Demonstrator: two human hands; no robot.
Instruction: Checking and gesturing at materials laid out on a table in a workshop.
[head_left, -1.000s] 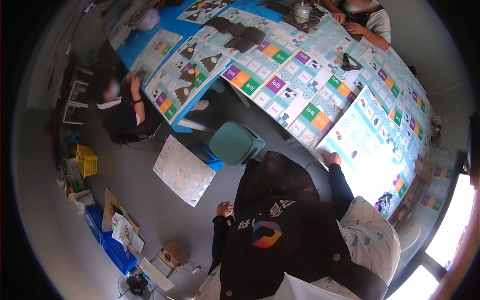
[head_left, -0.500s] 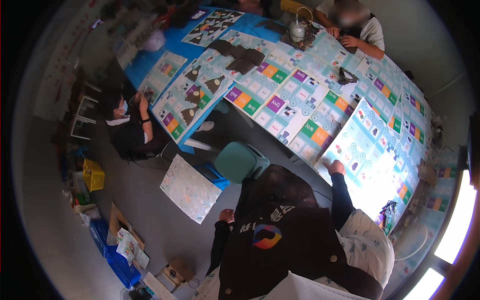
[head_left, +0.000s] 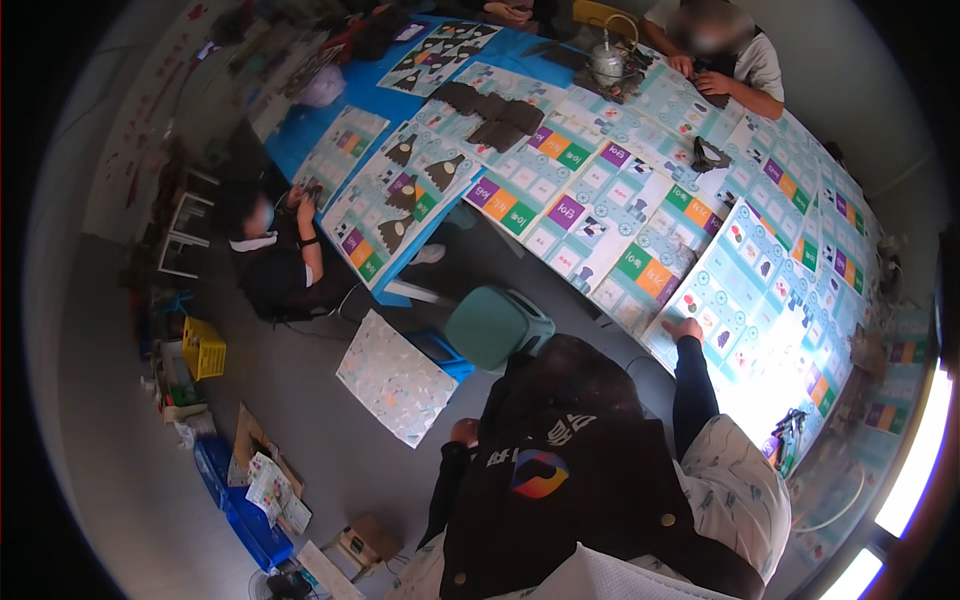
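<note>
My right hand (head_left: 686, 330) rests at the near edge of the big table, on a printed sheet (head_left: 733, 300) with small coloured pictures. Its fingers look curled in and its thumb points left; nothing shows in it. My left hand (head_left: 464, 432) hangs low beside my dark apron (head_left: 590, 480), away from the table. That hand is partly hidden, and its fingers cannot be made out. Left of it stands a low stool or small table with a pale patterned top (head_left: 397, 378).
A green stool (head_left: 492, 330) stands by the table. Dark cloth pieces (head_left: 500, 115) and a metal pot (head_left: 607, 66) lie or stand farther back. A seated person (head_left: 275, 250) works at left, another (head_left: 725, 60) at the far side. A yellow basket (head_left: 204, 347) and blue bins (head_left: 240, 510) line the left floor.
The whole view has shifted slightly, so the table and room appear a little farther right. My right hand stays at the table edge, and my left hand remains low by the apron.
</note>
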